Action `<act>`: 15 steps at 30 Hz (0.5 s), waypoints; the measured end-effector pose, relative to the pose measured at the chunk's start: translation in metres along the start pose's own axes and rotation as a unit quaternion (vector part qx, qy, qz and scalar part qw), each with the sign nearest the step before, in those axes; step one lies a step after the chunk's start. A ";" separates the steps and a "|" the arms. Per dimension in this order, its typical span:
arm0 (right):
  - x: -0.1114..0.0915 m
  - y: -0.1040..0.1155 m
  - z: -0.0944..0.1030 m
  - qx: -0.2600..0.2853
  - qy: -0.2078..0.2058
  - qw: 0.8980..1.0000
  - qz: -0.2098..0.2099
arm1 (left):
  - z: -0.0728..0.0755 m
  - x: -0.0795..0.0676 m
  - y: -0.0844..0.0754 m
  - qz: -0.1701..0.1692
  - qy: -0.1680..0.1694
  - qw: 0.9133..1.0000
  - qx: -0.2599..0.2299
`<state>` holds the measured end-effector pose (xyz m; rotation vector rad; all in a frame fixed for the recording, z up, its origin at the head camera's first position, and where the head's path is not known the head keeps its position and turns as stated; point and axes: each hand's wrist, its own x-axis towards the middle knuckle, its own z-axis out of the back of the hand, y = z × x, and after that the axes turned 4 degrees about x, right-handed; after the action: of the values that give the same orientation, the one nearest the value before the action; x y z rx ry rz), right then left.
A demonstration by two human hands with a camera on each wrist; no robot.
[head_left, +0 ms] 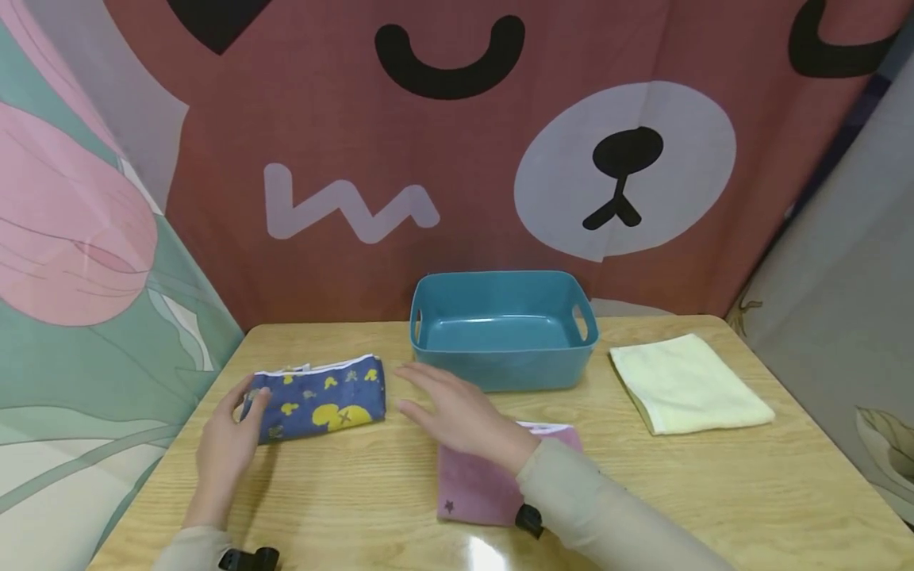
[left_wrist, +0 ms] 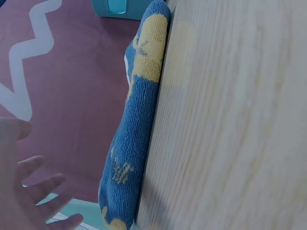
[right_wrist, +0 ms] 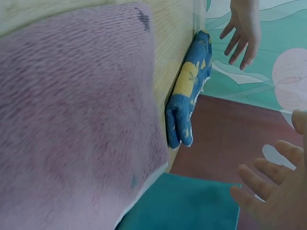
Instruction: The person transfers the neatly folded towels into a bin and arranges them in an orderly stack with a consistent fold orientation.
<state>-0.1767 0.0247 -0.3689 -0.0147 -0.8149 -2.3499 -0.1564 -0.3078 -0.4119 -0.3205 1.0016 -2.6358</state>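
Note:
A folded blue towel (head_left: 324, 400) with yellow mouse-head shapes lies on the table at the left. My left hand (head_left: 232, 436) is at its left end in the head view; the right wrist view shows that hand (right_wrist: 243, 33) above the towel, its fingers spread and apart from it. My right hand (head_left: 457, 412) hovers past the towel's right end, palm facing left, with fingers extended and nothing in them. Beneath my right forearm lies a folded pink towel (head_left: 474, 492) with a small dark star at one corner, partly hidden by the arm.
A teal plastic basket (head_left: 503, 369) with handle holes stands at the back middle of the wooden table (head_left: 343, 507). To its right lies a folded pale yellow towel (head_left: 689, 388). A curtain (head_left: 343, 277) with a bear print hangs right behind the table.

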 end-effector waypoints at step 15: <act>0.038 0.006 -0.017 0.081 -0.012 0.995 -0.065 | 0.017 0.009 0.009 0.005 0.012 0.999 -0.044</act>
<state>-0.2002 -0.0109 -0.3714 0.0798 -1.0436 -2.4008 -0.1578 -0.3274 -0.4046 -0.3046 1.1269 -2.5969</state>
